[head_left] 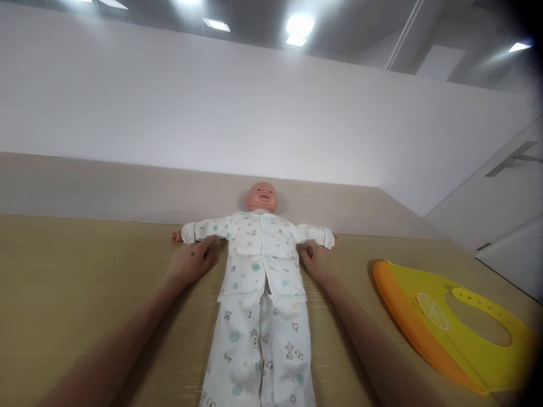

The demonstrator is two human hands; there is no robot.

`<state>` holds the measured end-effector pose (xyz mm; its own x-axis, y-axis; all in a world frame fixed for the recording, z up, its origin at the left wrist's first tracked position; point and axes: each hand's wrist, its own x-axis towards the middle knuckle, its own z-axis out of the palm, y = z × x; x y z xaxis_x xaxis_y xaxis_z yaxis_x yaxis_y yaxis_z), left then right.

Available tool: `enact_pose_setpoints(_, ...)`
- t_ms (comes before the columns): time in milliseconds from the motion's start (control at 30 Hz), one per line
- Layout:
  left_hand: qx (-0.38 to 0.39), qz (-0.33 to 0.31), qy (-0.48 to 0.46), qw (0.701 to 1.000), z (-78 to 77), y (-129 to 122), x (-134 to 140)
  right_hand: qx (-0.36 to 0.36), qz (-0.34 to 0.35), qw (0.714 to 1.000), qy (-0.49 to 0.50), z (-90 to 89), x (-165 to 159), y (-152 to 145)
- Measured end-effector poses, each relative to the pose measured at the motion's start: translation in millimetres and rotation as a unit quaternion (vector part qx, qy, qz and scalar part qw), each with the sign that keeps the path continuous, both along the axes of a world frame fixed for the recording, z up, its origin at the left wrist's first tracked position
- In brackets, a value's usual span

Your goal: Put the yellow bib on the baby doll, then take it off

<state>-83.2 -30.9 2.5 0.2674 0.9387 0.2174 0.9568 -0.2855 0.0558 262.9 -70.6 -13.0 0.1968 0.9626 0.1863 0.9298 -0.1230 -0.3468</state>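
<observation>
A baby doll [264, 195] lies face up, its arms stretched out to the sides. It wears a white long-sleeved shirt [254, 254] and matching trousers [241, 339], both printed with small animals and coloured dots. The shirt front meets down the middle and parts slightly at the hem. My left hand [192, 263] is closed at the underside of the sleeve on the left, fingertips against the cloth by the armpit. On the other side my right hand [317, 261] has its fingers curled at the matching spot. Both sets of fingertips are partly hidden by the sleeves.
A yellow bib [411, 294] with an orange pocket and a citrus-slice print lies to the right on the wooden-looking table [85, 305]. Behind the doll's head runs a paler strip [106, 189], with a white wall [169, 107] beyond it.
</observation>
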Motion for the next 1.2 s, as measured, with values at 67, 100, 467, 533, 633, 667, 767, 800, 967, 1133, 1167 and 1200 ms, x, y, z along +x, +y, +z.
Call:
enact_pose_setpoints(67, -0.001, 0.004, 0.0, 1.0, 0.3, -0.2, 0.0, -0.001, 0.003, 1.0, 0.0, 0.2, 0.0, -0.4)
enact_pose_setpoints(100, 0.0, 0.004, -0.001, 1.0, 0.1, 0.0, -0.2, 0.0, 0.005, 1.0, 0.001, 0.4, -0.2, -0.5)
enact_pose_setpoints(467, -0.002, 0.007, 0.0, 1.0, 0.9, -0.4, 0.0, -0.004, 0.002, 1.0, 0.003, 1.6, -1.4, -0.9)
enact_pose_setpoints(533, -0.004, 0.008, -0.002, 1.0, 1.8, -0.9, 0.4, 0.001, 0.005, 1.0, 0.005, 1.0, -1.0, -1.3)
enact_pose_setpoints(633, -0.007, 0.007, -0.005, 1.0, 2.2, -0.9, 0.5, 0.005, 0.006, 1.0, 0.003, 0.1, -0.3, -1.4)
enact_pose_setpoints(667, -0.008, 0.006, -0.005, 1.0, 2.1, -0.7, 0.4, 0.006, 0.006, 1.0, 0.001, -0.2, 0.0, -1.3)
enact_pose_setpoints(767, -0.012, 0.007, -0.01, 1.0, 1.6, 0.3, -0.2, 0.009, 0.011, 1.0, -0.003, -0.9, 0.9, -0.5)
enact_pose_setpoints(800, -0.013, 0.006, -0.011, 1.0, 1.6, 0.7, -0.4, 0.009, 0.012, 1.0, -0.001, -1.0, 1.1, -0.3)
enact_pose_setpoints(967, -0.027, 0.005, -0.023, 0.999, 4.5, 1.2, -1.5, 0.01, -0.03, 0.999, 0.036, -1.1, 1.7, -1.6)
enact_pose_setpoints(1133, -0.056, 0.032, -0.051, 0.997, 9.8, -0.6, -0.6, 0.036, -0.053, 0.994, 0.089, -1.0, 3.2, -4.8)
enact_pose_setpoints(1167, -0.061, 0.032, -0.055, 0.996, 10.6, -1.0, -0.3, 0.039, -0.052, 0.993, 0.097, -1.0, 3.7, -5.5)
enact_pose_setpoints(1200, -0.062, 0.032, -0.059, 0.996, 11.1, -1.3, -0.1, 0.04, -0.051, 0.993, 0.102, -1.1, 4.5, -6.3)
